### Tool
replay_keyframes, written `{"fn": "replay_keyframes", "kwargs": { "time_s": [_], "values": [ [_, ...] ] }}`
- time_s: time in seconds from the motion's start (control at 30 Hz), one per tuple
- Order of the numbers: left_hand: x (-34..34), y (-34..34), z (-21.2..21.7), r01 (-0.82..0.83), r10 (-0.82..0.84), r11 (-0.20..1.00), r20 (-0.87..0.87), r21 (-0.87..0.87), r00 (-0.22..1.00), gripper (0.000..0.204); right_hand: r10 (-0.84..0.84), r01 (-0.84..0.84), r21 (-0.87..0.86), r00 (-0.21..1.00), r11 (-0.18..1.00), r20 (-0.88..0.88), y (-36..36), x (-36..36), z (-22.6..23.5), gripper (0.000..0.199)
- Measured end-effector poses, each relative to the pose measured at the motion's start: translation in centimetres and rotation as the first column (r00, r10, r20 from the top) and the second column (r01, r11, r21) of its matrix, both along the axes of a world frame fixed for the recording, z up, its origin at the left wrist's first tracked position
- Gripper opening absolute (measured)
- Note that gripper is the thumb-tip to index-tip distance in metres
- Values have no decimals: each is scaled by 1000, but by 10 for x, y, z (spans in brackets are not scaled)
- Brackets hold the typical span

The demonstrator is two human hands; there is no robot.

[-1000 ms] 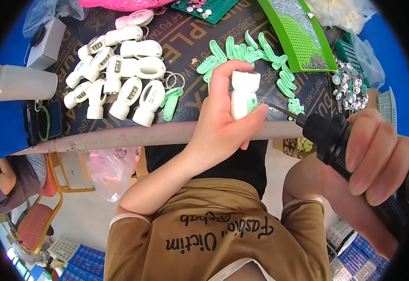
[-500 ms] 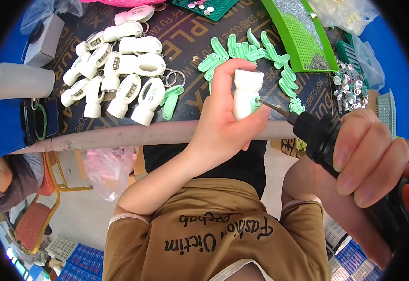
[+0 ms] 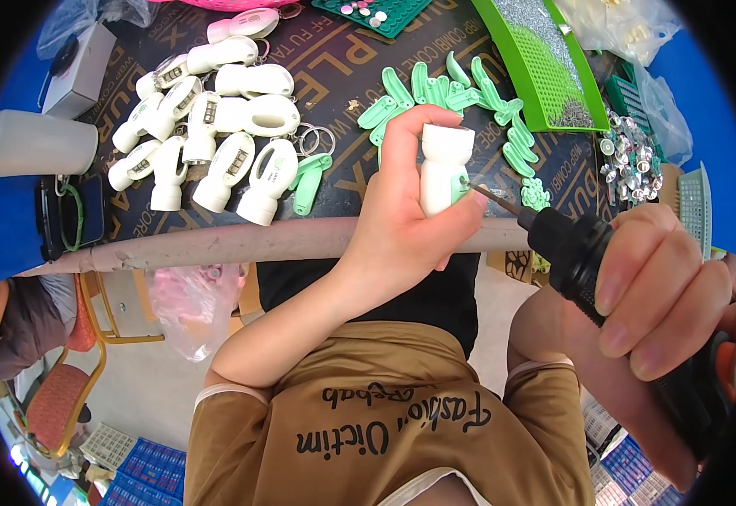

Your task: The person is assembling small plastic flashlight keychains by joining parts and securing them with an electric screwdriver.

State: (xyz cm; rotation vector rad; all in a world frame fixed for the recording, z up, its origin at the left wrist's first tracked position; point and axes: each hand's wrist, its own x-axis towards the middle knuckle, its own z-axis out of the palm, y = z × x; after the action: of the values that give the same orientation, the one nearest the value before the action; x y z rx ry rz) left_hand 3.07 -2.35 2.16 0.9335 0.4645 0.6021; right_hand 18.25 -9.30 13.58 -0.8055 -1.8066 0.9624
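My left hand (image 3: pixel 401 202) is wrapped round a small white flashlight (image 3: pixel 437 173), its wide head pointing away from me. A green cover (image 3: pixel 460 187) is set in the flashlight's side, beside my thumb. In my right hand (image 3: pixel 663 291) is a black electric screwdriver (image 3: pixel 577 253). Its thin bit (image 3: pixel 496 199) slants toward the cover, with the tip at or very near a small hole there; whether it touches I cannot tell. On the table to the left lies a pile of white flashlights (image 3: pixel 224 160), several with open battery slots. Loose green covers (image 3: pixel 435 88) lie beyond my left hand.
A green tray of small screws (image 3: pixel 553 93) stands at the far right, beside a heap of small round silver parts (image 3: pixel 629 160). Small green pieces (image 3: pixel 535 194) lie near the screwdriver. A white cup (image 3: pixel 37 145) and a white box (image 3: pixel 81 72) stand at left. The table's padded edge (image 3: pixel 241 243) runs nearest me.
My right hand and the screwdriver have shifted very slightly, the bit staying at the cover. My left hand holds the flashlight in the same place.
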Motion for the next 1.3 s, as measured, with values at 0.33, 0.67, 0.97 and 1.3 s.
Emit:
{"fn": "replay_keyframes", "kwargs": {
  "time_s": [0.33, 0.67, 0.97, 1.3],
  "values": [
    [0, 0, -1, 11, -11, 1000, 3, 19, 1000, 53, -46, 72, 229, 992, 971, -118, 1, -8, -15, 11],
    [0, 0, -1, 0, 0, 1000, 8, 9, 1000, 57, 4, 5, 179, 999, 984, -50, 8, -8, -10, 13],
    [1, 0, -2, 1, -1, 1000, 10, 13, 1000, 56, -3, 18, 181, 997, 983, -82, 6, -9, -12, 15],
    [0, -1, -3, -12, 12, 999, 6, 43, 1000, 55, -14, 26, 232, 998, 972, -55, 12, -12, -16, 14]
  ]
}}
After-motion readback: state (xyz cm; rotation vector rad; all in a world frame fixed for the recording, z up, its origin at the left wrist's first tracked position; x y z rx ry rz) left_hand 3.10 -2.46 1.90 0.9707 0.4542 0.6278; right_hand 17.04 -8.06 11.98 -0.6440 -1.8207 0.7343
